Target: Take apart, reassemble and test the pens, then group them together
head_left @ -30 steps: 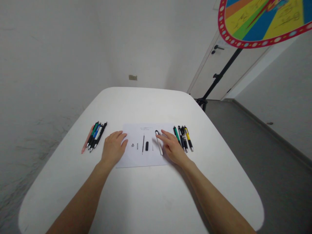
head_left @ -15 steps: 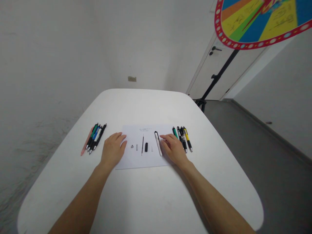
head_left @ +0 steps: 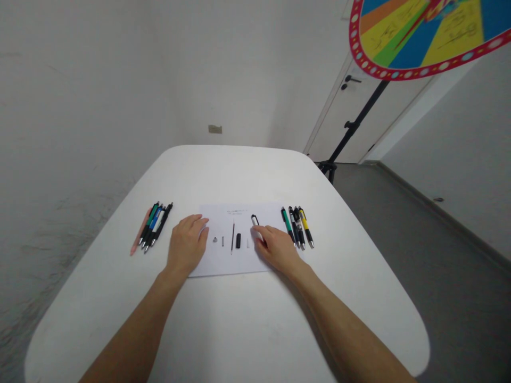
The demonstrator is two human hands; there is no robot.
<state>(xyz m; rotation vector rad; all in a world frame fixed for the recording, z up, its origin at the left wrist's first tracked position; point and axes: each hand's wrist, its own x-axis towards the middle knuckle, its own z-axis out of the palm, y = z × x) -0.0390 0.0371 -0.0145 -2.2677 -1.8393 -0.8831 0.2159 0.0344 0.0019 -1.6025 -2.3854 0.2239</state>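
Observation:
A white sheet of paper (head_left: 229, 264) lies on the white table (head_left: 239, 330). Pen parts lie in a row on it: a small metal tip (head_left: 214, 239), a spring (head_left: 222, 241), a thin refill (head_left: 232, 237), a black grip (head_left: 238, 240). My left hand (head_left: 185, 249) rests flat on the paper's left edge, holding nothing. My right hand (head_left: 276, 248) has its fingers curled over a white pen barrel (head_left: 254, 219); only the barrel's black-clipped top end shows beyond the fingertips.
Several pens (head_left: 155, 224) lie bunched left of the paper, with a pink one outermost. Another bunch of pens (head_left: 297, 227) lies just right of my right hand. A colourful prize wheel (head_left: 423, 37) on a black stand (head_left: 351, 127) stands beyond the table's far right corner.
My right hand has slid left from beside the white pen barrel onto it and now covers its lower part. The left hand has stayed put.

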